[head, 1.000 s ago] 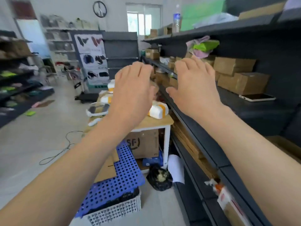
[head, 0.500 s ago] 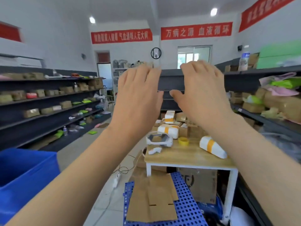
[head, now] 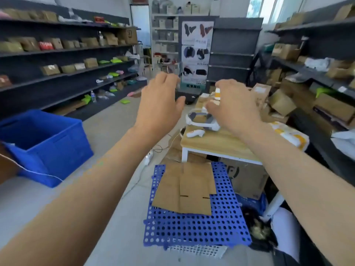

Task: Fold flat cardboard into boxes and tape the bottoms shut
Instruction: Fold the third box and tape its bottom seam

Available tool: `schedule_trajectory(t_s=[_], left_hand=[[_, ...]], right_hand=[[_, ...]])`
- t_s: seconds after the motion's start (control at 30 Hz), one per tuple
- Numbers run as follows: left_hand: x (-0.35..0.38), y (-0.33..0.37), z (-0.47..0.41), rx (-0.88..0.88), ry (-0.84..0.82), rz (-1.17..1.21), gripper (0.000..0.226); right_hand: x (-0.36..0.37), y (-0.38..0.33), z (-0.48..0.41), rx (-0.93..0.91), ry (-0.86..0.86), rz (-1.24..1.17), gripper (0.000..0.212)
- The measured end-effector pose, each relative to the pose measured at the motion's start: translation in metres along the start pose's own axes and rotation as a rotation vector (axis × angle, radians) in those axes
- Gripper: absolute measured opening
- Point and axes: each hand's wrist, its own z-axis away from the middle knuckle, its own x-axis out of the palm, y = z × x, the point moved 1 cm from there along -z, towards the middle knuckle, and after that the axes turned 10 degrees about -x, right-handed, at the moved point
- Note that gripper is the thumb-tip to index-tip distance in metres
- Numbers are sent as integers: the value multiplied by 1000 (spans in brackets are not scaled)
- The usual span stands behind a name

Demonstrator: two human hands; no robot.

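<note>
Both hands hang in the air holding nothing: the left hand (head: 159, 104) has its fingers (head: 167, 79) loosely apart and bent forward, and the right hand (head: 234, 110) has its fingers (head: 226, 85) slackly curled with the thumb free. The cardboard (head: 184, 189) lies flat on a blue panel (head: 192, 227) that covers a white basket (head: 196, 250), near and low in the scene, well below both hands and between the two forearms. Neither hand looks clearly nearer, so a pick-up would likely mean dropping both hands down and back toward the body. Its creases run roughly from near to far, skewed a little, and two short slots show toward the near edge. The counter (head: 215, 143) stands just beyond it, and a blue bin (head: 48, 150) sits well off to the left. I cannot tell whether this is one sheet or a stack, because the far edge merges with more brown board under the counter. The right forearm covers part of the counter top. The white and orange pieces (head: 217, 93) behind the right fingers are too blurred to name, and no tape roll can be made out for certain.
</note>
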Motion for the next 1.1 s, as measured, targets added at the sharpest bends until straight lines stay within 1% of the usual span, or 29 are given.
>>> schedule_trajectory(t_s=[0.13, 0.2, 0.27, 0.33, 0.37, 0.4, 0.43, 0.47, 0.5, 0.53, 0.57, 0.6, 0.67, 0.83, 0.9, 1.0, 1.1], left_hand=[[105, -41, 51, -289, -344, -13, 39], [153, -63, 75, -432, -450, 34, 35], [196, -87, 99, -559, -532, 52, 31], [233, -109, 130, -672, -637, 43, 34], [249, -119, 148, -734, -687, 35, 37], [263, -130, 165, -799, -729, 28, 38], [275, -139, 181, -855, -769, 17, 39], [289, -149, 197, -902, -809, 1, 40], [303, -159, 211, -939, -850, -18, 41], [316, -169, 224, -963, -885, -32, 43], [330, -179, 234, -978, -914, -46, 44], [342, -189, 244, -989, -929, -56, 45], [364, -210, 260, -1020, -945, -77, 48], [407, -269, 304, -1161, -969, -127, 62], [423, -286, 322, -1257, -947, -94, 64], [443, -307, 339, -1367, -887, -51, 61], [459, -323, 351, -1512, -792, 36, 54]], right_hand=[[113, 50, 35, 95, -309, -112, 42], [163, 75, 51, 150, -448, -173, 40], [210, 96, 70, 203, -575, -257, 45], [254, 110, 98, 245, -733, -309, 49], [277, 118, 115, 267, -810, -318, 42], [299, 125, 133, 286, -858, -327, 29], [318, 132, 148, 314, -901, -323, 25], [338, 140, 163, 351, -944, -324, 29], [355, 145, 176, 402, -998, -337, 24], [370, 150, 187, 440, -1012, -371, 29], [383, 156, 196, 486, -1031, -383, 51], [395, 159, 203, 527, -1052, -380, 67], [421, 164, 217, 601, -1068, -388, 78], [502, 161, 259, 753, -1050, -473, 86], [527, 162, 274, 850, -990, -531, 87], [555, 166, 288, 1035, -842, -605, 85], [576, 166, 296, 1156, -817, -677, 83]])
